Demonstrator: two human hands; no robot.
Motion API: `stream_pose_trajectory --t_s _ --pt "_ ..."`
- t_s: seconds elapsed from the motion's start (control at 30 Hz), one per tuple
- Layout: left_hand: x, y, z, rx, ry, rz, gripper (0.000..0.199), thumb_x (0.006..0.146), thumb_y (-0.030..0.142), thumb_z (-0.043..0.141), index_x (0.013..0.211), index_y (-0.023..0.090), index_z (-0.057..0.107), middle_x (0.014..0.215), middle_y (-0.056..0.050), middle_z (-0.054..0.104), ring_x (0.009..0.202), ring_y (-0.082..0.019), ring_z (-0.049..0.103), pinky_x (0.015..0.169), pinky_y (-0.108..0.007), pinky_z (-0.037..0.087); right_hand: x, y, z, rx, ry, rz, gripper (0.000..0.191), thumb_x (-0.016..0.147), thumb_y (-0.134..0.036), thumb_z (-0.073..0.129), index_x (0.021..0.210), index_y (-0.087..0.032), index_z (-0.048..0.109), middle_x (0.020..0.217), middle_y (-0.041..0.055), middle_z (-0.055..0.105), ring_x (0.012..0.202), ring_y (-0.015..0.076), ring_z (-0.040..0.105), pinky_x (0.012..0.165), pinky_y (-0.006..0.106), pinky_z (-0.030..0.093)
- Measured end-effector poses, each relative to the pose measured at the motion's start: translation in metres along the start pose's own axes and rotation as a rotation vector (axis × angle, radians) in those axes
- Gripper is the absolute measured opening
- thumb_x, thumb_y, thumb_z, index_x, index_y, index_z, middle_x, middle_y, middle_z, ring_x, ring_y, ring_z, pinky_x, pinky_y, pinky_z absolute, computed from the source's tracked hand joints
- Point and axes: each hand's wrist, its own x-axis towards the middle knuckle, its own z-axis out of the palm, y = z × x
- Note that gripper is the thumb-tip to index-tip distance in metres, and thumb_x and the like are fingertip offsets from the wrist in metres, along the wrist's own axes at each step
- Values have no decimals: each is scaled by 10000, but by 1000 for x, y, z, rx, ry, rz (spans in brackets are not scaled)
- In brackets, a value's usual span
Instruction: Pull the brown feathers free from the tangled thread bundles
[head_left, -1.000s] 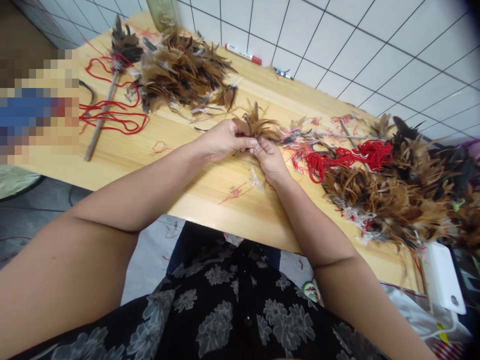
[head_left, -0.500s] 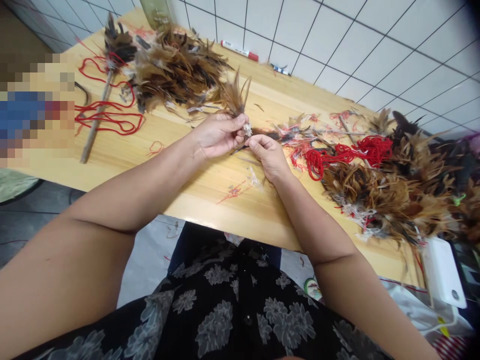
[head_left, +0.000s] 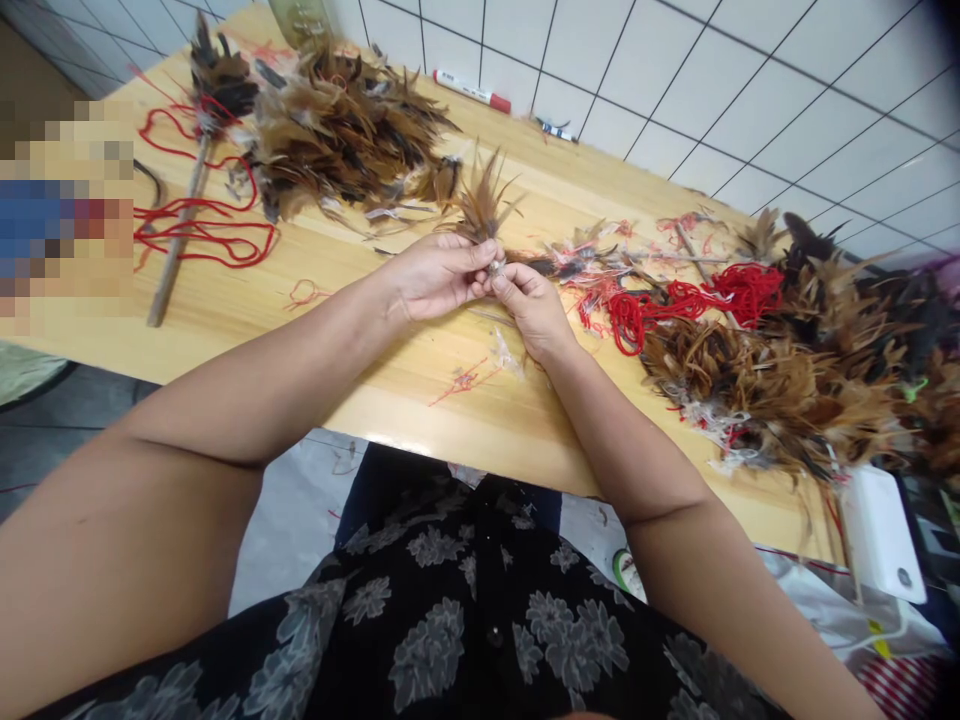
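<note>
A small bunch of brown feathers (head_left: pixel 484 200) stands fanned upward between my hands. My left hand (head_left: pixel 446 275) pinches its pale base between thumb and fingers. From the right, my right hand (head_left: pixel 531 305) meets it with thumb and forefinger pressed together at the bunch's base; the fingertips of both hands nearly touch. Whether a thread runs between them is too small to tell. Just behind my right hand lie loose dark feathers (head_left: pixel 562 262) with red and white scraps.
On the wooden table (head_left: pixel 360 370), a large feather pile (head_left: pixel 345 130) lies back left, beside a stick (head_left: pixel 180 235) with red cord. Red yarn (head_left: pixel 750 292) and another feather pile (head_left: pixel 765 385) lie right. A red marker (head_left: pixel 472 92) rests near the tiled wall.
My right hand has moved slightly up and left, closing onto the base of the bunch. The whole view has shifted a little.
</note>
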Motion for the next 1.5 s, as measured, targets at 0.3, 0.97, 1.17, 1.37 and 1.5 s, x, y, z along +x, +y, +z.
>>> stream_pose_trajectory --t_s 0.3,0.97,1.17,1.37,1.5 --pt "3 10 -5 -17 194 72 371 1093 264 1100 903 189 791 888 -21 797 801 -141 787 729 -226 616 -1 -7 -2 -58 95 31 719 879 -902 1033 860 -278 678 786 -36 610 848 161 645 780 278 596" --pt "-1 6 8 15 152 -7 409 1140 348 1076 869 168 829 803 -34 770 679 -127 741 676 -214 625 -3 -10 4 -1 47 22 680 878 -785 1095 845 -271 651 909 8 748 1066 211 774 981 331 688" --pt "-1 11 12 -118 163 17 418 1214 112 922 813 169 818 833 -15 788 687 -77 671 667 -176 578 -3 -8 1 -42 61 26 688 829 -804 1116 862 -275 676 907 -5 747 1015 199 742 975 335 680" --pt "-3 12 29 -125 214 -22 496 1248 139 903 771 139 767 737 2 671 629 -77 629 631 -168 544 3 8 -5 40 -6 -33 789 703 -897 1137 883 -269 695 1015 9 832 1070 197 789 1129 375 696" --pt "-9 20 47 -142 276 -81 648 1344 13 583 725 118 743 690 -13 636 612 -68 576 575 -143 506 5 15 -7 58 -39 -53 832 688 -963 1102 872 -270 680 1019 10 843 1072 206 810 1149 399 708"
